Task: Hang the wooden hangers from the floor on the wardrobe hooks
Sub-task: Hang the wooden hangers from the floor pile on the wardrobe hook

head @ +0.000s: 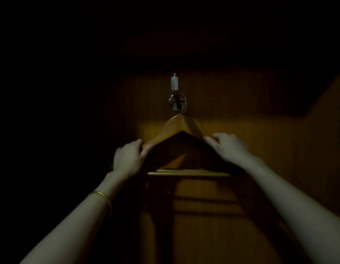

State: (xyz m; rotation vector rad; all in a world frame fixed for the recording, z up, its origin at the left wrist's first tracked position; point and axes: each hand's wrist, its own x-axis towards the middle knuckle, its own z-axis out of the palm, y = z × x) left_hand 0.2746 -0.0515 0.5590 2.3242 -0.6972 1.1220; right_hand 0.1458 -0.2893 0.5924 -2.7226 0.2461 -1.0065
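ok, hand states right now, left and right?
Left hand: grips the wooden hanger on its left arm.
Right hand: grips its right arm.

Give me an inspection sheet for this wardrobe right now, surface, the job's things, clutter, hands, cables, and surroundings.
Surface: wooden back panel, dimly lit.
Job's things: wooden hanger up at the metal hook; several wire loops at the hook; more hanger bars bunched below.
Clutter: nothing seen.
Hands: left hand grips the hanger's left arm; right hand grips its right arm; gold bangle on left wrist.
Cables: nothing seen.
Surroundings: white peg above the hook; elsewhere too dark to tell.
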